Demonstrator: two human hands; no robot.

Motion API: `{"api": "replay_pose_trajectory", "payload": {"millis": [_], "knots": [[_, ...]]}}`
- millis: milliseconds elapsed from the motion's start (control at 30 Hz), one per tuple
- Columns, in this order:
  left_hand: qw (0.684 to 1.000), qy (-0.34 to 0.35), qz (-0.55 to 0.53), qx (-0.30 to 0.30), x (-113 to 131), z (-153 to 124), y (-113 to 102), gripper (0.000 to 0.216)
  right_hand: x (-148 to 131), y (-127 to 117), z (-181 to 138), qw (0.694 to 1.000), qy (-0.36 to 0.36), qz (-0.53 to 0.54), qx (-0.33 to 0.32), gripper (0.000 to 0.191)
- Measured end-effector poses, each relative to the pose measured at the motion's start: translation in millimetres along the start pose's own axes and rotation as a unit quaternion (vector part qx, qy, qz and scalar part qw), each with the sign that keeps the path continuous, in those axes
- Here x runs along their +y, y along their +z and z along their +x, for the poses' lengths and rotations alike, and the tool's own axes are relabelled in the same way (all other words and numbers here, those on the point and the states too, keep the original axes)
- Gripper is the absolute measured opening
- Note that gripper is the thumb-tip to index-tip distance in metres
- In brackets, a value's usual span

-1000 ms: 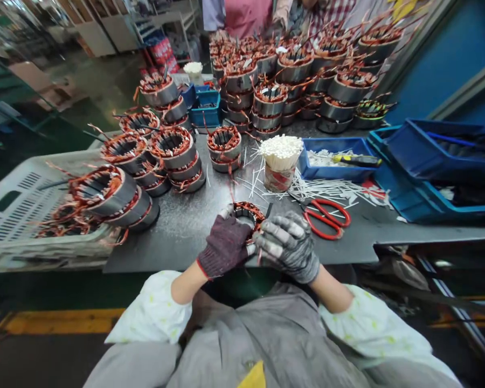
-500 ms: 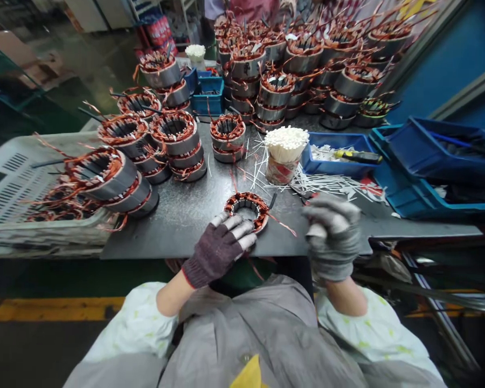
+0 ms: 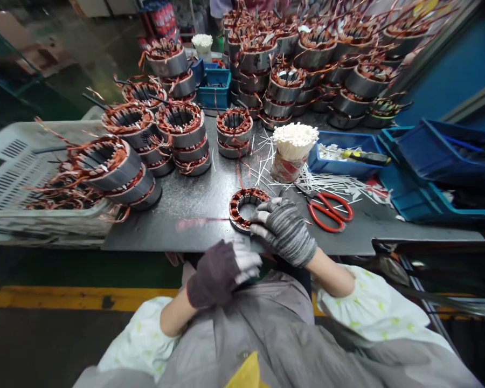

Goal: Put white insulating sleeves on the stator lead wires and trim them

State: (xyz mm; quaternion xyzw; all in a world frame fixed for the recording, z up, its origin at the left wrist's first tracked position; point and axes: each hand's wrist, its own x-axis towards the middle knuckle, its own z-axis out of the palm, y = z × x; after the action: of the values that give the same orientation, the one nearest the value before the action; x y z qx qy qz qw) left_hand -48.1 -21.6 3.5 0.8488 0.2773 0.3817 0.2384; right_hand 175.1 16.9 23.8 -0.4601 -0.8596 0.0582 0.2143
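A copper-wound stator (image 3: 236, 207) lies on the dark metal tabletop near its front edge. My right hand (image 3: 285, 226), in a grey striped glove, has its fingers curled over the stator's right rim. Just below the stator, at the table's edge, is my left hand (image 3: 224, 269) in a dark maroon glove with pale fingertips. Motion blurs its fingers, so what they do is unclear. A smeared reddish wire (image 3: 198, 222) stretches left from the stator. Red-handled scissors (image 3: 331, 212) lie to the right of my right hand, their blades partly hidden.
Stacked stators (image 3: 184, 134) stand left and across the back. Behind the scissors are a cup of white sticks (image 3: 289, 167), loose sticks and a blue tray (image 3: 347, 167). A pale crate (image 3: 64, 215) sits left; blue bins (image 3: 436, 199) stand right.
My right hand has moved left onto the stator, uncovering the scissors. My left hand has left the stator and come back towards my body. The stator's wire now points left.
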Motion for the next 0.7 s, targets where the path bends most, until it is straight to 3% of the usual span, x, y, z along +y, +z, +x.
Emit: {"api": "replay_pose_trajectory", "payload": {"millis": [67, 100, 200, 300, 400, 467, 533, 600, 700], "knots": [[0.981, 0.144, 0.122, -0.047, 5.0, 6.5, 2.0, 0.029, -1.6, 6.3, -2.4, 0.999, -0.013, 0.014, 0.051, 0.023], [0.971, 0.161, 0.176, -0.030, 2.2, 13.2, 1.6, 0.032, -2.1, 10.6, -3.9, 0.997, -0.020, 0.021, 0.076, 0.022], [0.958, 0.113, 0.262, 0.011, -18.9, 35.3, -3.7, 0.034, 0.3, 20.3, -8.4, 0.990, -0.032, 0.058, 0.127, 0.021], [0.963, 0.087, 0.257, -0.007, -37.5, 48.8, -7.2, 0.030, 13.5, 16.7, -10.2, 0.976, -0.054, 0.164, 0.133, 0.018], [0.958, 0.070, 0.278, -0.019, -39.0, 49.8, -4.8, 0.027, 43.7, 0.8, -5.6, 0.931, 0.054, 0.267, 0.245, 0.024], [0.952, 0.063, 0.300, -0.012, -31.9, 47.0, -1.1, 0.025, 71.7, -11.5, 4.1, 0.874, 0.194, 0.262, 0.359, 0.028], [0.945, 0.057, 0.322, -0.001, -23.1, 45.1, 2.7, 0.024, 99.9, -20.8, 19.7, 0.832, 0.289, 0.227, 0.415, 0.026], [0.937, 0.049, 0.345, 0.006, -16.9, 45.8, 4.5, 0.024, 121.5, -25.5, 38.2, 0.827, 0.312, 0.222, 0.411, 0.022], [0.934, 0.051, 0.355, -0.008, -17.4, 49.7, 1.6, 0.026, 136.5, -26.8, 59.7, 0.843, 0.274, 0.259, 0.384, 0.024]]}}
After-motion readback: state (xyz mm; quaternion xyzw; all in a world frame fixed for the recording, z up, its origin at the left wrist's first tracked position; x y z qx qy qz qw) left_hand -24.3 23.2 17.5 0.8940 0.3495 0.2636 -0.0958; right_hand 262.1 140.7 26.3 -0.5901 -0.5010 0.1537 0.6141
